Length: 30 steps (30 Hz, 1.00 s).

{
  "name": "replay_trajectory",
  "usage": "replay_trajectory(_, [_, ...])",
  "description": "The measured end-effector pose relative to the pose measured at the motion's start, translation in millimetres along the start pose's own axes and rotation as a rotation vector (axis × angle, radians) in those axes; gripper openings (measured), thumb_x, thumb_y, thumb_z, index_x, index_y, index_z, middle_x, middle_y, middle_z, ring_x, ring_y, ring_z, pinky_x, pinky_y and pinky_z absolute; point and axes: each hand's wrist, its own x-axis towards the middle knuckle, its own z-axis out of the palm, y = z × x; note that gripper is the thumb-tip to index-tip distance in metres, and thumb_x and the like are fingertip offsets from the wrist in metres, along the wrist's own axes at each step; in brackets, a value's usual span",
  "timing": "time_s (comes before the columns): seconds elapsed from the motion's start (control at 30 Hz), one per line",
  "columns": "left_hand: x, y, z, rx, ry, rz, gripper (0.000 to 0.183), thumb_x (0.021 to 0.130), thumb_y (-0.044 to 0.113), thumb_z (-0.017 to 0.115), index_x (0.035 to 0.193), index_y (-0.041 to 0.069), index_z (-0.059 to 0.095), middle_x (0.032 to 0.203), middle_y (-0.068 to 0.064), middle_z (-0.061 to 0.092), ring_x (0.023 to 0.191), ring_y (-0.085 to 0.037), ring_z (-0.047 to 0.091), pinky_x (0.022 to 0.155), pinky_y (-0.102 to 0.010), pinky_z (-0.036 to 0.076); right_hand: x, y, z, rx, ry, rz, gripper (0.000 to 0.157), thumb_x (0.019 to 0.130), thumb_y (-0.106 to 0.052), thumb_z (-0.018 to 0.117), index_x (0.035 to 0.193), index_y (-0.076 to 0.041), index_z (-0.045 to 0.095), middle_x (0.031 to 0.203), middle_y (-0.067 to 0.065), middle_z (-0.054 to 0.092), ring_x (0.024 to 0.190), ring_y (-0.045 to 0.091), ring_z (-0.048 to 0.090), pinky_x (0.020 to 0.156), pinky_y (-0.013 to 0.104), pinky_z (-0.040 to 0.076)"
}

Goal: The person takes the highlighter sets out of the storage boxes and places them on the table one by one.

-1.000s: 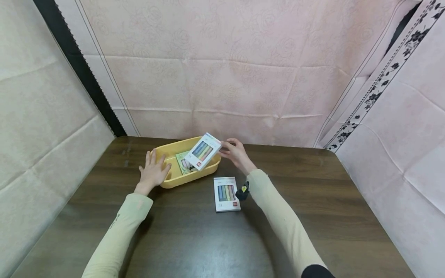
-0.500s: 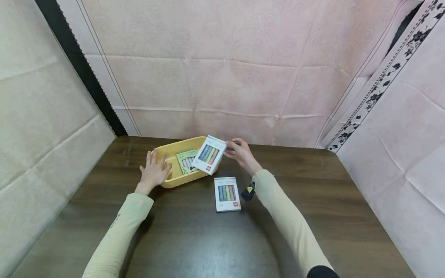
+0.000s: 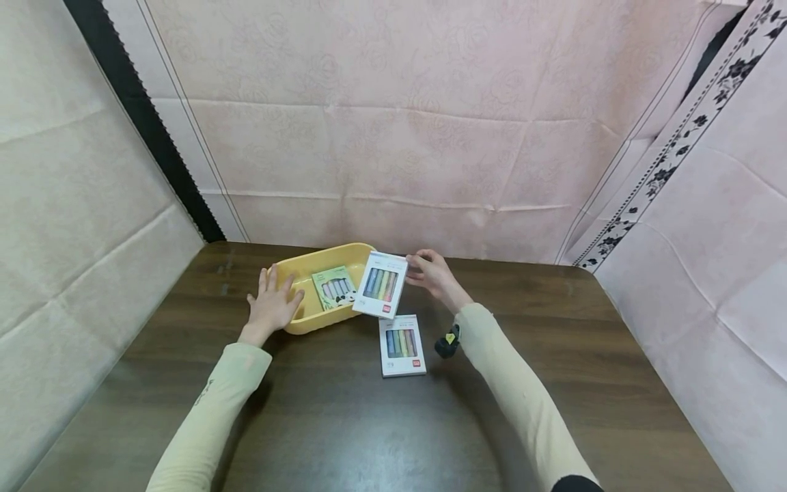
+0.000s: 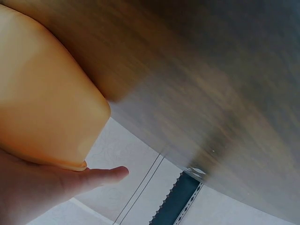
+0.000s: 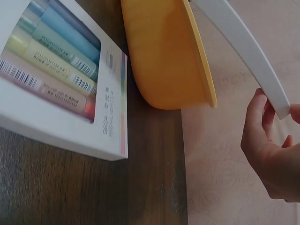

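Fingers splayed, our left hand (image 3: 268, 305) touches the tray (image 3: 322, 319) near the worktop's far edge (image 3: 516, 266); our right hand (image 3: 432, 277) pinches a white box (image 3: 381, 285).

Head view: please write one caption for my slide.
Right hand holds a white marker box by one end of a yellow tray; left hand touches the other end.
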Motion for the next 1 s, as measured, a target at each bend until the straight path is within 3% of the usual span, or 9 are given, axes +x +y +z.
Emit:
replay_trajectory(0.33, [-0.4,0.8,-0.7,-0.009,0.003,0.004,0.067,0.092,0.055,0.021,0.142,0.010,0.020,0.149,-0.018,-0.012,0.135,-0.039,-0.017,0.090,-0.076,0.007,-5,-2,-8.0,-0.079,-0.011,0.013,0.027,0.090,-0.017,0.052,0.110,-0.007,0.036,0.114,0.015,0.047,0.083,0.022,0.062,0.086,0.037,0.049])
replay_trajectory(0.5, [0.3,-0.1,0.1,-0.009,0.007,0.005,0.061,0.094,0.046,0.029,0.142,0.010,0.021,0.149,-0.019,-0.012,0.135,-0.040,-0.015,0.090,-0.077,0.007,-6,-2,-12.4,-0.115,-0.014,0.022,0.029,0.090,-0.018,0.052,0.112,-0.007,0.036,0.119,0.017,0.046,0.090,0.026,0.061,0.087,0.037,0.049])
replay_trajectory(0.8, [0.1,0.1,0.5,0.004,0.004,-0.002,0.063,0.093,0.050,0.026,0.142,0.011,0.020,0.149,-0.019,-0.011,0.135,-0.040,-0.015,0.090,-0.076,0.008,-7,1,-22.1,-0.154,-0.022,0.033,0.031,0.091,-0.018,0.051,0.114,-0.006,0.034,0.112,0.013,0.046,0.078,0.019,0.060,0.063,0.024,0.051])
replay_trajectory(1.0, [1.8,0.0,2.1,0.010,0.011,-0.003,0.062,0.093,0.048,0.027,0.142,0.011,0.020,0.149,-0.019,-0.011,0.135,-0.039,-0.015,0.090,-0.076,0.008,-10,2,-30.1,-0.163,-0.059,0.037,0.034,0.090,-0.018,0.051,0.116,-0.006,0.032,0.113,0.015,0.049,0.076,0.018,0.062,0.070,0.029,0.052])
